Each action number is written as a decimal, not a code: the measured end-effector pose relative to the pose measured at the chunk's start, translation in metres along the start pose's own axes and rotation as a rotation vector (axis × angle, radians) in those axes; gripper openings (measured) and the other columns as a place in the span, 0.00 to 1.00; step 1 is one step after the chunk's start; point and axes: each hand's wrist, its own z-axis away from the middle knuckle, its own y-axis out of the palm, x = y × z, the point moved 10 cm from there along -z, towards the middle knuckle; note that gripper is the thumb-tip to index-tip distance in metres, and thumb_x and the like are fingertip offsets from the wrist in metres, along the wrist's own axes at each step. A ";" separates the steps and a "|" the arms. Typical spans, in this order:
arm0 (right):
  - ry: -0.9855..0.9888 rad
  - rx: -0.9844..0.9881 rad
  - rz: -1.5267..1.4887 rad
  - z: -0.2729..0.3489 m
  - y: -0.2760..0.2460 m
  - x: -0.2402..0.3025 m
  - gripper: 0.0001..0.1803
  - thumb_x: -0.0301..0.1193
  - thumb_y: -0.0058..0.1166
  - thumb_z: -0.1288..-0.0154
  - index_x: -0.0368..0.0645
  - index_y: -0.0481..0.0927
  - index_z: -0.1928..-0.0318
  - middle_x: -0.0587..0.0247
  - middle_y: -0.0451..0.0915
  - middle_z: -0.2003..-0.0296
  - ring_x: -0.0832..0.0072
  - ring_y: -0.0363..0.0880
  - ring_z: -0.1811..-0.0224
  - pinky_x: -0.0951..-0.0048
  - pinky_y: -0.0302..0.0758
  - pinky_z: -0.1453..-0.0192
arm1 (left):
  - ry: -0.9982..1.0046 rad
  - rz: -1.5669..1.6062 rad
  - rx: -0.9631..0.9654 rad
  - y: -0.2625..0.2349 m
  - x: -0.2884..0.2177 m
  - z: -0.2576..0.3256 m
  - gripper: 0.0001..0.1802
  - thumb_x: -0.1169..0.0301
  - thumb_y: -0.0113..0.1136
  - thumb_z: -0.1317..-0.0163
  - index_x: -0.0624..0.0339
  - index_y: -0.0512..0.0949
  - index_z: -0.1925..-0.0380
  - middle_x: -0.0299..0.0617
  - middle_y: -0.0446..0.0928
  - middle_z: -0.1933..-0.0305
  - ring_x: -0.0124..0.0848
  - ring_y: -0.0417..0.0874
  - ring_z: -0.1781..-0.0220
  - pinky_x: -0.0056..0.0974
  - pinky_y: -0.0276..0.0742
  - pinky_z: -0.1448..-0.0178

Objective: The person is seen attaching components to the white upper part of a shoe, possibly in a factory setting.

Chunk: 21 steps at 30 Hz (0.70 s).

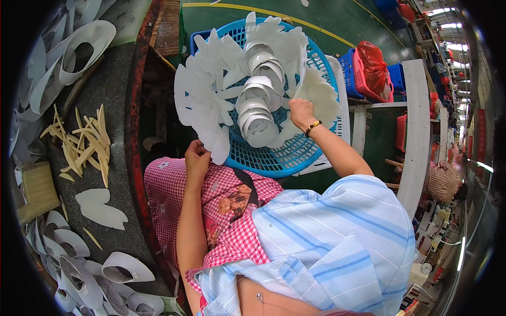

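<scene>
A round blue plastic basket [247,160] in front of me holds many white cut pieces that look like shoe-upper parts. Flat white pieces [197,100] fan out at its left side. Down its middle runs a row of curved, nested white pieces [258,113]. My left hand [197,158] is at the basket's near left rim, fingers pinched at the tip of a flat white piece [220,147]. On the right side my right hand [302,113] is closed at the edge of another group of flat white pieces [321,92]; its fingertips are partly hidden.
To the left, a dark worktable [118,158] with a red edge bears cream strips [87,142], a flat white piece [100,208] and white shoe uppers [79,282]. A white rack post [416,131] stands at right, near a pink basket [371,89] with a red bag.
</scene>
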 end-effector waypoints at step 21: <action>0.459 0.604 -1.239 0.059 0.077 -0.125 0.41 0.20 0.55 0.46 0.53 0.61 0.30 0.73 0.71 0.78 0.81 0.70 0.80 0.75 0.70 0.78 | -0.095 0.106 -0.044 -0.005 0.004 0.001 0.17 0.83 0.60 0.47 0.69 0.77 0.54 0.41 0.81 0.69 0.27 0.82 0.68 0.30 0.77 0.65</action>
